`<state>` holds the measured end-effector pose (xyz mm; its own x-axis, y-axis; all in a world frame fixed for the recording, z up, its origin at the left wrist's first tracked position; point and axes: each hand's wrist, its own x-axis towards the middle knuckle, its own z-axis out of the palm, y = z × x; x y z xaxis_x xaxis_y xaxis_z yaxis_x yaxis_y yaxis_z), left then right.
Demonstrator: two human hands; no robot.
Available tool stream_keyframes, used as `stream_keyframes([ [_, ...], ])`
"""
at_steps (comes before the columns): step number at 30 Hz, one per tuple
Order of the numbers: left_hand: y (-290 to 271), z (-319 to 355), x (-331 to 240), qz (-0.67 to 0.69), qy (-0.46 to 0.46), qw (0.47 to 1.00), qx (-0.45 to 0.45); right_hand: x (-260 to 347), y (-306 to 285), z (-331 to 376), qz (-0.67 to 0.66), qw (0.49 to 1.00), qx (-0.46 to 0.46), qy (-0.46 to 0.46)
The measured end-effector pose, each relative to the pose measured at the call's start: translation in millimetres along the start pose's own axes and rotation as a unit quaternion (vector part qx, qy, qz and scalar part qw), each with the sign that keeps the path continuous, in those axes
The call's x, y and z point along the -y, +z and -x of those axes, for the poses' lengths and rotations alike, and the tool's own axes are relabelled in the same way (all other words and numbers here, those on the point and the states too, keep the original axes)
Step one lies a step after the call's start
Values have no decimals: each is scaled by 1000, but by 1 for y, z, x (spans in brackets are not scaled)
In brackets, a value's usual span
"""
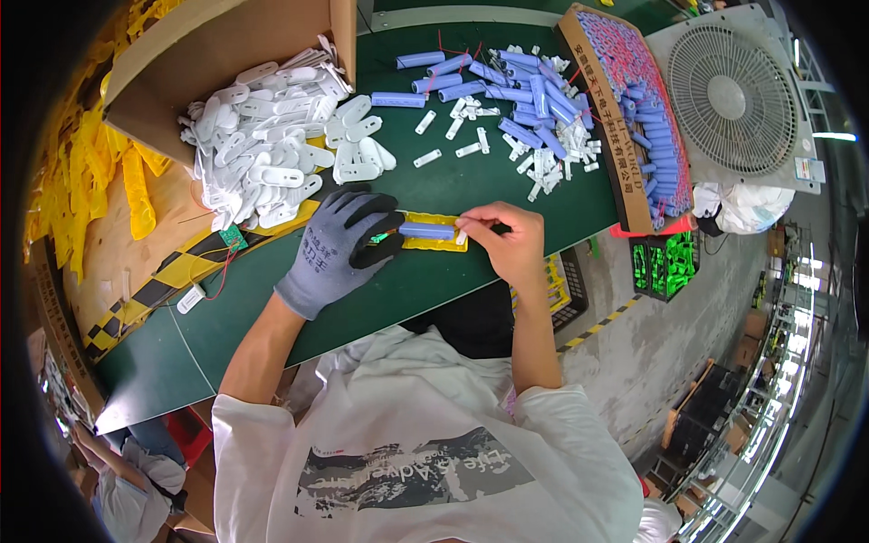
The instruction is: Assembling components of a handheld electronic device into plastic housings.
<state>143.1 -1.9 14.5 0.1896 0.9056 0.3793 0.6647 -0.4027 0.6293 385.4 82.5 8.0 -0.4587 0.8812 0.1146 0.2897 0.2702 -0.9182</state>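
Note:
A yellow plastic casing (439,245) lies at the table's near edge, with a blue cylindrical battery cell (427,231) inside it. My left hand (337,240), in a grey and black glove, is closed on the casing's left end and hides that part. A bit of green shows by the gloved fingertips, too small to name. At the casing's right end, the thumb and forefinger of my bare right hand (511,237) are pinched on a small white plastic piece (461,238), partly covered by the fingers.
White plastic covers (272,136) spill from a cardboard box (226,54). Loose blue cells (462,90) and small white pieces (468,150) lie beyond my hands. A carton of cells (615,118) and a fan (726,98) stand right. A green circuit board (233,237) lies left.

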Motion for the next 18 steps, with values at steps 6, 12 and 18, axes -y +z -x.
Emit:
stream_keyframes([
  [6,7,1,0,14,0,1000,-2,-1,-5,8,-6,999,-4,-32],
  [12,7,-1,0,-4,6,1000,-23,-3,-6,6,-10,1000,6,-15],
  [18,8,-2,2,25,5,1000,-15,-8,-8,2,-11,1000,-2,-14],
])
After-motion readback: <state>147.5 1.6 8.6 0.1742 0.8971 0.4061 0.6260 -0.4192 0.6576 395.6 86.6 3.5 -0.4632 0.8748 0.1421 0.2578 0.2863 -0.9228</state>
